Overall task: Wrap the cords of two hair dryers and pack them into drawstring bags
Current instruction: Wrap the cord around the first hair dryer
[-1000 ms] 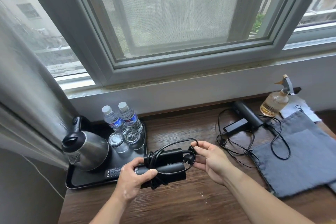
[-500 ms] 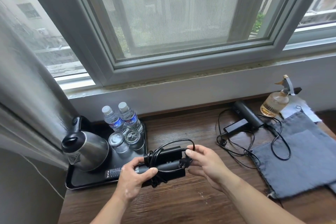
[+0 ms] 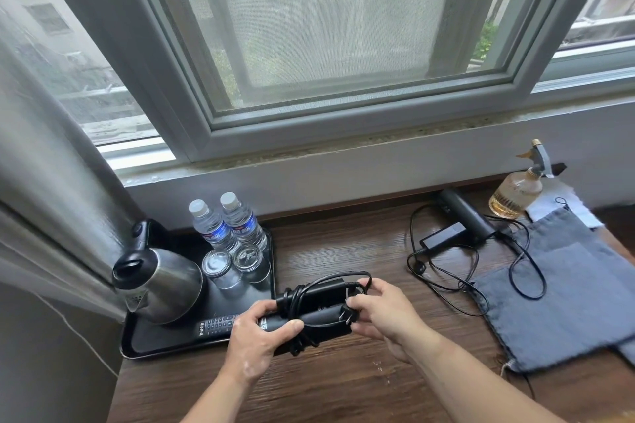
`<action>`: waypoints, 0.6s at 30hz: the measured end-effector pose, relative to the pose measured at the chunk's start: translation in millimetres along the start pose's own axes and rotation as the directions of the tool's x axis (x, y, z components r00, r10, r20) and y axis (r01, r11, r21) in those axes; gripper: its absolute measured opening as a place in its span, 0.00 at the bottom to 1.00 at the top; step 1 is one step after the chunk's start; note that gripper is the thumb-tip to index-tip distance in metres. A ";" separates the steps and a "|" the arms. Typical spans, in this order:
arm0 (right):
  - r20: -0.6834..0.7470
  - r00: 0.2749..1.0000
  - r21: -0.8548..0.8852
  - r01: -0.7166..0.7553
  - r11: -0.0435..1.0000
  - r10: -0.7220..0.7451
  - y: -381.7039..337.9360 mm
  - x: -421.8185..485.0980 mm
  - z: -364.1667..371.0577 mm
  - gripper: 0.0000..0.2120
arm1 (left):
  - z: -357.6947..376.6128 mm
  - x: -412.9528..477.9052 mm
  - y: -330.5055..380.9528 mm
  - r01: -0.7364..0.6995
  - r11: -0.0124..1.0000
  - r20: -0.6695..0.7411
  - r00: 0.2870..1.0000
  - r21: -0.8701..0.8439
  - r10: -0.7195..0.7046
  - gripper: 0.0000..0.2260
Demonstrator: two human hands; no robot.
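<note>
Gripping the barrel of a folded black hair dryer (image 3: 319,321), the left hand (image 3: 256,342) holds it just above the desk (image 3: 343,385), its long axis running about 9 to 3 o'clock. The cord (image 3: 294,299) is looped several times round the body. The right hand (image 3: 385,316) pinches the plug (image 3: 347,314) at the 3 o'clock end, metal prongs showing. A small white label with a warning triangle sits beside the left thumb; its print is probably too fine to read.

At 2 o'clock from this, a second hair dryer (image 3: 464,216) lies on the desk, barrel running about 10 to 4, with a pale unreadable mark at its far end and its loose cord (image 3: 446,283) sprawled. A grey drawstring bag (image 3: 567,292) lies flat at 3 o'clock. At 10 o'clock, two water bottles (image 3: 223,227) on a black tray (image 3: 129,350) wear blue labels, the writing illegible.
</note>
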State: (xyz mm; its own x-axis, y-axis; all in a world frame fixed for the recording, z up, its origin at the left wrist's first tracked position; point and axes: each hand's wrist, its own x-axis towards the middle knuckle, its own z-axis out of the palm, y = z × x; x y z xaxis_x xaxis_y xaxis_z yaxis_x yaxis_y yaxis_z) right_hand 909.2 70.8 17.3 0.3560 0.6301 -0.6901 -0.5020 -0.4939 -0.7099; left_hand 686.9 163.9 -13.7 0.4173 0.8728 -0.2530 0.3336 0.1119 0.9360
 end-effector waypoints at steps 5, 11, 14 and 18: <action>-0.035 0.999 0.048 0.028 0.998 -0.027 1.2 1.5 1.0 0.19 | -1.1 1.6 -3.3 0.053 0.999 -0.014 0.999 -0.004 -0.053 0.31; -0.020 1.000 0.040 -0.008 0.999 0.009 0.2 -1.7 -1.5 0.43 | -2.4 3.1 -6.7 0.076 0.997 -0.039 0.996 -0.030 -0.077 0.31; 0.013 1.000 0.000 -0.017 1.000 0.017 -1.2 -6.5 -3.5 0.45 | -1.7 4.3 -6.4 0.062 0.997 -0.051 0.997 -0.050 -0.064 0.32; 0.010 0.997 -0.005 -0.078 0.997 0.078 -2.7 -10.5 -2.3 0.46 | 0.0 4.5 -6.0 0.038 0.997 -0.054 0.998 -0.062 -0.041 0.35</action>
State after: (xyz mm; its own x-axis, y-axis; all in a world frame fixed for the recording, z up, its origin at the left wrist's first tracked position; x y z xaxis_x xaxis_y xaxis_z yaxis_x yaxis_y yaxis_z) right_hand 908.6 64.1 26.1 0.3076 0.5959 -0.7419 -0.5244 -0.5444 -0.6547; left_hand 686.8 167.1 -20.4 0.3572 0.8918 -0.2778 0.2963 0.1738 0.9391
